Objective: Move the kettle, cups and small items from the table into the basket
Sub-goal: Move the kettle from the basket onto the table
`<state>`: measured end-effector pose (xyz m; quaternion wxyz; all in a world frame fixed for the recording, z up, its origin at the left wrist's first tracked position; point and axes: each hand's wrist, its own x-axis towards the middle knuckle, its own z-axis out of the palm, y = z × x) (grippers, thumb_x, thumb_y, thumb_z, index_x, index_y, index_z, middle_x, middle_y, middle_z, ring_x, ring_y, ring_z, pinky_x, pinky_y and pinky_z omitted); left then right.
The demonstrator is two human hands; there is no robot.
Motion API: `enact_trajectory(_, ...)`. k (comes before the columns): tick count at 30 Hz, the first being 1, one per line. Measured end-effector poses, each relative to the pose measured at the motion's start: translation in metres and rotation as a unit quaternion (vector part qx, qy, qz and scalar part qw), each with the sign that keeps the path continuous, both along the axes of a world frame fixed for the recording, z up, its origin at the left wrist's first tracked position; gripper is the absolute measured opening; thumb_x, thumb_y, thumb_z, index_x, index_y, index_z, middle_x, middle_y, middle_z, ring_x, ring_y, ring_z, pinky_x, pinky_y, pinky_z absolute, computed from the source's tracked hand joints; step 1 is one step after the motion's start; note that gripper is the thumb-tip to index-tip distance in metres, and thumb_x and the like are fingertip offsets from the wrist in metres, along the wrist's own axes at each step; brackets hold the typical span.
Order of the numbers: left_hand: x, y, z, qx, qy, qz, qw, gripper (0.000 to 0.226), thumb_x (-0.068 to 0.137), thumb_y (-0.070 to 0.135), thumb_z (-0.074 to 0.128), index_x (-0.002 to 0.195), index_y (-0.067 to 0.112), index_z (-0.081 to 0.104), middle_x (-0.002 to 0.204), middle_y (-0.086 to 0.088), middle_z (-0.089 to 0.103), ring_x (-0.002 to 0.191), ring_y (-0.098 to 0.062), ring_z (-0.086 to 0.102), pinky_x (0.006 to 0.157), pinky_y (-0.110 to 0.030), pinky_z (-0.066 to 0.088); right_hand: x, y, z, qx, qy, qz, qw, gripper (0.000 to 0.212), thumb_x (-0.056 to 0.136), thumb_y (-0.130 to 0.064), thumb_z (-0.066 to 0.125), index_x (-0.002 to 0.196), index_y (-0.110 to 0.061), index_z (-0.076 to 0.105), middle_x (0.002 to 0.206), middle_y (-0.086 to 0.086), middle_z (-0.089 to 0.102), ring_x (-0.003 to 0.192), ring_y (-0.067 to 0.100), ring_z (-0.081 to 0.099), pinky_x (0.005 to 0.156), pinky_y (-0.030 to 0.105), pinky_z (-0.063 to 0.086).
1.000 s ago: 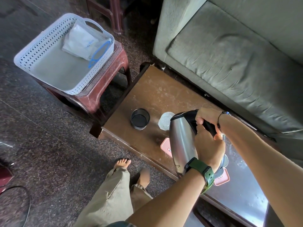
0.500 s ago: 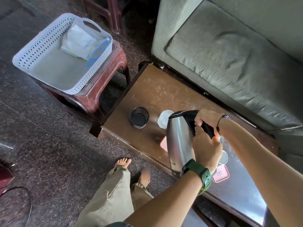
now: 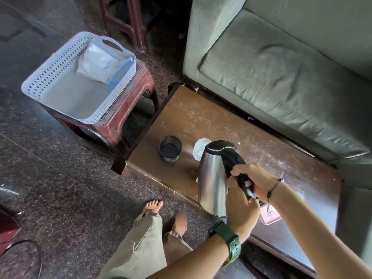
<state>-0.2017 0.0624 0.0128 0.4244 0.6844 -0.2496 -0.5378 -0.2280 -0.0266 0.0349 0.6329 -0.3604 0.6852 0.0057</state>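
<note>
I am standing by a low brown table (image 3: 201,117) in front of a green sofa (image 3: 281,77), with the white basket (image 3: 36,83) on a red stool (image 3: 128,117) past the table's left end. Both my hands are wrapped tight around the black handle of the shiny kettle (image 3: 211,178), my right hand (image 3: 259,184) higher and my left hand (image 3: 241,214) lower, and the kettle has come up and slid a bit toward the table's front edge since a moment ago. That means the kettle is on its way to the basket, while the black cup (image 3: 170,149), the clear cup (image 3: 199,150) and a pink thing (image 3: 270,215) wait on the table.
</note>
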Motion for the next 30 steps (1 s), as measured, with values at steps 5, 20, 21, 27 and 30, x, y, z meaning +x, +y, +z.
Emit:
enact_trajectory(5,0.002,0.015,-0.005,-0.016,-0.007,-0.027,0.999,0.046,0.078,-0.004,0.051,0.121,0.011,0.039,0.108,0.001,0.061,0.091,-0.001,0.060,0.075,-0.002,0.047,-0.003,0.025,-0.004,-0.036,-0.053,-0.079,0.995,0.023,0.084,-0.008,0.060,0.061,-0.005,0.056,0.043,0.003,0.053,0.037,0.014,0.048,0.044,0.021,0.040)
enact_trajectory(20,0.043,0.006,0.019,-0.056,-0.048,0.066,0.995,0.041,0.086,-0.003,0.053,0.096,0.035,0.041,0.091,0.010,0.052,0.085,-0.008,0.048,0.086,-0.032,0.046,0.039,0.047,0.016,-0.194,-0.086,-0.092,0.973,0.009,0.064,-0.017,0.070,0.067,-0.013,0.063,0.065,0.008,0.053,0.064,0.020,0.053,0.063,0.031,0.045)
enact_trajectory(21,0.051,0.006,0.023,-0.057,-0.044,0.072,0.995,0.047,0.087,-0.003,0.052,0.089,0.041,0.036,0.086,0.017,0.048,0.081,-0.005,0.048,0.084,-0.028,0.044,0.047,0.048,0.019,-0.200,-0.098,-0.090,0.971,0.007,0.067,-0.013,0.068,0.069,-0.010,0.062,0.066,0.009,0.053,0.065,0.021,0.052,0.065,0.032,0.045)
enact_trajectory(27,0.092,0.006,0.046,-0.057,-0.009,0.096,0.994,0.050,0.085,0.000,0.055,0.078,0.046,0.036,0.080,0.019,0.048,0.079,-0.005,0.052,0.082,-0.030,0.047,0.094,0.048,0.046,-0.227,-0.105,-0.111,0.962,0.010,0.073,-0.002,0.064,0.066,-0.007,0.059,0.045,0.000,0.052,0.048,0.016,0.050,0.050,0.020,0.045)
enact_trajectory(30,0.111,0.003,0.054,-0.096,-0.015,0.102,0.990,0.013,0.077,0.017,0.059,0.078,0.029,0.054,0.076,0.003,0.054,0.082,-0.014,0.056,0.082,-0.029,0.048,0.114,0.049,0.062,-0.222,-0.117,-0.110,0.962,0.013,0.076,-0.001,0.063,0.065,-0.007,0.058,0.035,-0.005,0.051,0.037,0.008,0.049,0.040,0.015,0.043)
